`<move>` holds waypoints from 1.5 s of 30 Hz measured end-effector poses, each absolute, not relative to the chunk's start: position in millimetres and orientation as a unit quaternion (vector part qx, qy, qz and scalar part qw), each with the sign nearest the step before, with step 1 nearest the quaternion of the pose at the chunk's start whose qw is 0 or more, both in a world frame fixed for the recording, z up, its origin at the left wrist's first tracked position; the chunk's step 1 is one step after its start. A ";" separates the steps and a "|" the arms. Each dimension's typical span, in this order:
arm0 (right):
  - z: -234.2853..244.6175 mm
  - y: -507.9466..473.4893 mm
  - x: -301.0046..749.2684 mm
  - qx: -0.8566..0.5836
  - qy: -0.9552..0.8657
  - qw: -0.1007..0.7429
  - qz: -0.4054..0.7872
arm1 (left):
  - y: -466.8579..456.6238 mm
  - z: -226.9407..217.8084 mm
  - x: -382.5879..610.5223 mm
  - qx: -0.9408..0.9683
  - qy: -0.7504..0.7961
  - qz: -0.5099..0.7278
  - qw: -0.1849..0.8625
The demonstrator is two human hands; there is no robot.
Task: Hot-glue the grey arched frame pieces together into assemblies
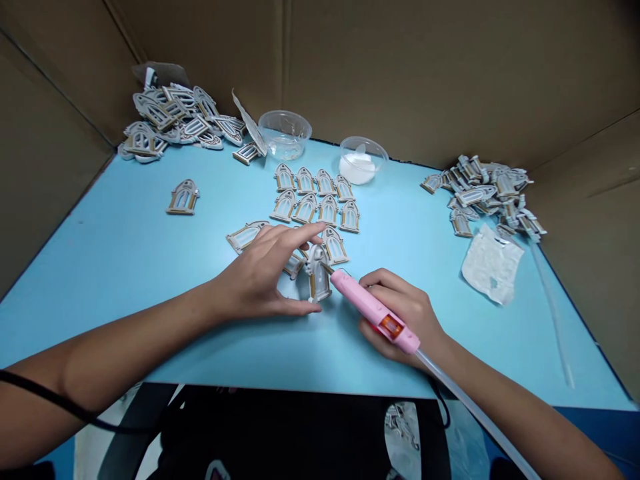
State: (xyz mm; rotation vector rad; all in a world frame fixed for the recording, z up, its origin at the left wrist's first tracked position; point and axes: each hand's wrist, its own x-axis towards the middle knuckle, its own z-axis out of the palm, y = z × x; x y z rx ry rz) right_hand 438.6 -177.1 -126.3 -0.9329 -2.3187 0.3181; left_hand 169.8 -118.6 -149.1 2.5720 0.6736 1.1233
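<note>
Left hand (260,277) pinches white-and-gold arched window frame (314,277) between fingers (300,235); right hand (407,310) grips pink plastic glue gun (360,293), pointed at frame.

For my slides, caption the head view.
Right hand points a slim pink glue gun at a white-and-gold arched window piece held in the left hand.

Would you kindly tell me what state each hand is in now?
Left hand: holding a small white-and-gold arched window piece.
Right hand: closed around a pink glue gun.
</note>
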 end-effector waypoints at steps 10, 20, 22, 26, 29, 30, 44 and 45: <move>-126.5 -177.4 439.2 -0.357 -0.874 0.307 0.117 | -119.2 -148.1 170.4 0.884 0.236 0.384 0.123; -128.6 -177.1 440.0 -0.356 -0.874 0.311 0.112 | -119.0 -147.8 169.7 0.883 0.233 0.386 0.126; -127.2 -176.9 439.8 -0.350 -0.876 0.312 0.112 | -118.8 -147.5 169.9 0.882 0.232 0.389 0.128; -126.0 -176.7 439.9 -0.353 -0.874 0.311 0.118 | -118.9 -146.5 170.0 0.880 0.234 0.388 0.138; -126.9 -176.9 440.1 -0.351 -0.875 0.313 0.113 | -119.1 -146.5 169.8 0.882 0.233 0.389 0.132; -127.1 -177.1 440.0 -0.349 -0.877 0.313 0.108 | -119.1 -146.7 169.8 0.881 0.233 0.390 0.130; -133.4 -170.4 451.5 -0.478 -0.806 0.344 0.051 | -121.2 -149.3 170.1 0.880 0.239 0.385 0.143; -133.6 -169.3 452.3 -0.481 -0.802 0.351 0.053 | -122.6 -150.7 170.9 0.881 0.246 0.374 0.153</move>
